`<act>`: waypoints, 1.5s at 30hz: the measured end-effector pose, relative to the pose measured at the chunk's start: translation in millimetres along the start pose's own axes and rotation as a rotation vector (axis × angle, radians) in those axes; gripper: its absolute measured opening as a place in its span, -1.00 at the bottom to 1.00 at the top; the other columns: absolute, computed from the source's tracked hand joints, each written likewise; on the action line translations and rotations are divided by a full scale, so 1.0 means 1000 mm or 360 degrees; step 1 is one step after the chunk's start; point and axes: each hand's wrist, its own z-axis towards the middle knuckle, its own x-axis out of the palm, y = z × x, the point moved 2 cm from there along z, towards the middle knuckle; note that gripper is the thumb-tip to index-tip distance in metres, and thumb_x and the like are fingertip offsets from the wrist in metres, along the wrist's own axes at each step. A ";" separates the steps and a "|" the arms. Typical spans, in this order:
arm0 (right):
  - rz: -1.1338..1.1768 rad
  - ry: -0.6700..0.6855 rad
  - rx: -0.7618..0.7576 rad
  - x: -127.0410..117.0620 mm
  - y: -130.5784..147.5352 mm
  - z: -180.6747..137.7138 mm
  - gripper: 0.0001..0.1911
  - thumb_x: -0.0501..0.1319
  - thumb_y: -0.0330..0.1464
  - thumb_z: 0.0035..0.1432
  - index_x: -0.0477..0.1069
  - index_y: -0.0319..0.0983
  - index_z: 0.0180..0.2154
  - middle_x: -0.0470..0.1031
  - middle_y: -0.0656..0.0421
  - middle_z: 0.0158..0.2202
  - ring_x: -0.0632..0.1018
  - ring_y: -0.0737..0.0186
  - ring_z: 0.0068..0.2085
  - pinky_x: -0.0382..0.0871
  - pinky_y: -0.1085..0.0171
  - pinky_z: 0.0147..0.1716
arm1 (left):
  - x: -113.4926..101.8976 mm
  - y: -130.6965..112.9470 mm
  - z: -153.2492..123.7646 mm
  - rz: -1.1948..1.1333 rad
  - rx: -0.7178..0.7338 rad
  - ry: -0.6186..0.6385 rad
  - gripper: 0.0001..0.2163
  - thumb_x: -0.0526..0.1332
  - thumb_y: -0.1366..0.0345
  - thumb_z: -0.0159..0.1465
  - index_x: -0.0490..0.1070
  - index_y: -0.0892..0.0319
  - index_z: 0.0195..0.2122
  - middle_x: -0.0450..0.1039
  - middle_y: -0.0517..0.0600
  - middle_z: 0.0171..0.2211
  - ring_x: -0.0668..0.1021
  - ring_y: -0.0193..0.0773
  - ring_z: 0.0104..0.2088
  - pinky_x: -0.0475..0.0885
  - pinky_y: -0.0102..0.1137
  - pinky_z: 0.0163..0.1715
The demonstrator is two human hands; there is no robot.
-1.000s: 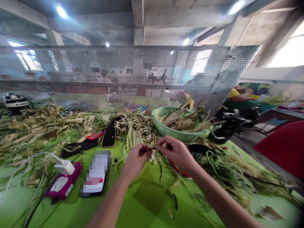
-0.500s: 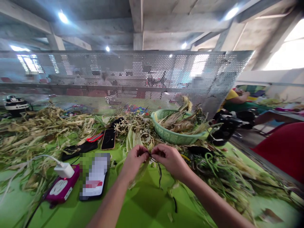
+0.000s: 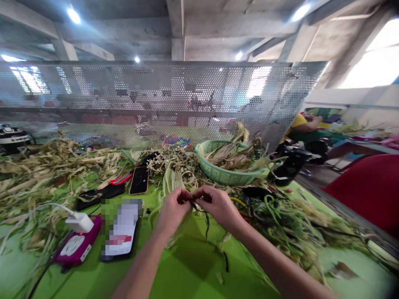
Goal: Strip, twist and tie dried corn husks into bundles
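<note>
My left hand (image 3: 175, 208) and my right hand (image 3: 216, 204) meet fingertip to fingertip above the green table (image 3: 187, 270). Both are closed in a pinch on a thin dark strip of dried husk (image 3: 207, 227), whose loose end dangles below the right fingers. Between the fingertips, its exact shape is too small to make out. Just beyond the hands lie pale corn husks (image 3: 173, 176). A short black piece (image 3: 225, 261) and small husk scraps rest on the table below my right hand.
Behind my hands stands a green basket (image 3: 229, 177) with dry husks. Husk heaps lie left (image 3: 62, 162) and right (image 3: 280, 228). Two phones (image 3: 139, 180), a red cutter (image 3: 121, 179) and a purple power bank (image 3: 76, 247) are left. A perforated metal screen (image 3: 174, 95) borders the back.
The view has turned slightly, so everything sits a little further left and higher. My fingertips have drawn closer together; a pale husk tip between them no longer shows.
</note>
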 end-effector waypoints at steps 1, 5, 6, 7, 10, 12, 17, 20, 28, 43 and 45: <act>-0.0017 -0.0014 0.0018 0.001 -0.001 0.000 -0.87 0.21 -0.42 0.04 0.50 -0.19 -0.32 0.53 0.21 -0.43 0.46 0.26 -0.42 0.27 0.35 -0.42 | 0.000 0.000 0.000 0.0031 0.0024 0.0000 -0.89 0.20 0.44 0.03 0.42 0.19 -0.39 0.45 -0.07 -0.44 0.47 -0.31 -0.39 0.33 -0.44 -0.32; -0.0064 -0.0062 0.0031 0.003 -0.003 -0.001 -0.91 0.21 -0.43 0.01 0.48 -0.20 -0.37 0.51 0.20 -0.46 0.46 0.25 -0.42 0.26 0.35 -0.43 | 0.000 0.000 -0.002 0.0199 0.0130 -0.0067 -0.91 0.19 0.42 0.07 0.42 0.17 -0.38 0.47 -0.06 -0.44 0.49 -0.29 -0.39 0.35 -0.44 -0.35; -0.0073 -0.0073 0.0031 0.004 -0.002 -0.001 -0.91 0.20 -0.44 0.00 0.47 -0.21 -0.39 0.51 0.20 -0.47 0.46 0.25 -0.42 0.26 0.35 -0.43 | 0.001 -0.001 -0.002 0.0237 0.0165 -0.0083 -0.90 0.18 0.43 0.08 0.42 0.16 -0.37 0.48 -0.06 -0.43 0.50 -0.28 -0.38 0.36 -0.43 -0.34; -0.0086 -0.0082 0.0034 0.004 -0.001 -0.001 -0.92 0.20 -0.45 -0.01 0.46 -0.21 -0.41 0.50 0.21 -0.48 0.46 0.25 -0.43 0.25 0.35 -0.43 | 0.001 -0.002 -0.003 0.0271 0.0204 -0.0093 -0.88 0.17 0.44 0.09 0.42 0.15 -0.35 0.49 -0.06 -0.42 0.51 -0.28 -0.37 0.36 -0.43 -0.33; -0.0119 -0.0082 0.0039 0.006 0.002 -0.001 -0.91 0.18 -0.50 -0.05 0.43 -0.21 -0.45 0.47 0.23 -0.51 0.42 0.28 -0.46 0.21 0.36 -0.46 | 0.003 -0.007 -0.005 0.0395 0.0333 -0.0115 -0.81 0.14 0.49 0.11 0.43 0.13 -0.28 0.51 -0.05 -0.34 0.52 -0.28 -0.32 0.37 -0.41 -0.26; -0.0107 -0.0054 0.0033 0.008 0.004 -0.001 -0.91 0.18 -0.51 -0.06 0.40 -0.22 -0.47 0.44 0.24 -0.53 0.40 0.30 -0.47 0.20 0.37 -0.46 | 0.003 -0.009 -0.006 0.0509 0.0394 -0.0157 -0.80 0.12 0.51 0.13 0.44 0.13 -0.28 0.50 -0.03 -0.31 0.52 -0.27 -0.29 0.36 -0.39 -0.22; 0.0143 -0.0019 0.0017 0.009 0.001 -0.002 -0.95 0.17 -0.41 0.05 0.39 -0.23 -0.44 0.40 0.25 -0.51 0.38 0.33 -0.46 0.21 0.38 -0.48 | 0.003 -0.011 -0.008 0.0536 0.0442 -0.0231 -0.82 0.12 0.50 0.15 0.44 0.13 -0.31 0.47 -0.02 -0.32 0.49 -0.24 -0.29 0.35 -0.38 -0.22; 0.0402 -0.0048 0.0073 0.009 -0.004 -0.002 -0.92 0.17 -0.35 0.10 0.38 -0.22 -0.34 0.40 0.24 -0.48 0.40 0.33 -0.45 0.25 0.38 -0.49 | 0.002 -0.009 -0.007 0.0416 0.0466 -0.0241 -0.83 0.13 0.50 0.14 0.44 0.13 -0.33 0.43 -0.01 -0.32 0.47 -0.24 -0.28 0.36 -0.40 -0.23; 0.0735 0.0117 0.0201 0.013 -0.008 0.002 -0.85 0.19 -0.40 0.00 0.45 -0.25 -0.31 0.43 0.22 -0.46 0.40 0.36 -0.47 0.32 0.40 -0.52 | 0.002 -0.009 -0.005 0.0346 0.0557 -0.0208 -0.83 0.13 0.51 0.16 0.47 0.14 -0.36 0.35 -0.01 -0.30 0.46 -0.27 -0.28 0.36 -0.41 -0.23; 0.0979 0.0044 0.0285 0.003 -0.002 0.001 -0.87 0.20 -0.39 -0.01 0.33 -0.24 -0.33 0.39 0.26 -0.43 0.39 0.41 -0.55 0.33 0.38 -0.59 | -0.001 -0.004 -0.004 0.0323 0.0416 -0.0155 -0.85 0.13 0.49 0.16 0.44 0.15 -0.32 0.43 -0.02 -0.33 0.48 -0.26 -0.28 0.37 -0.39 -0.23; 0.0892 0.0065 0.0278 0.005 -0.005 0.002 -0.82 0.27 -0.35 -0.02 0.35 -0.25 -0.34 0.38 0.25 -0.44 0.38 0.40 -0.52 0.31 0.40 -0.60 | -0.001 -0.002 -0.004 0.0305 0.0402 -0.0155 -0.86 0.13 0.48 0.15 0.43 0.15 -0.34 0.43 -0.02 -0.33 0.48 -0.26 -0.29 0.37 -0.39 -0.24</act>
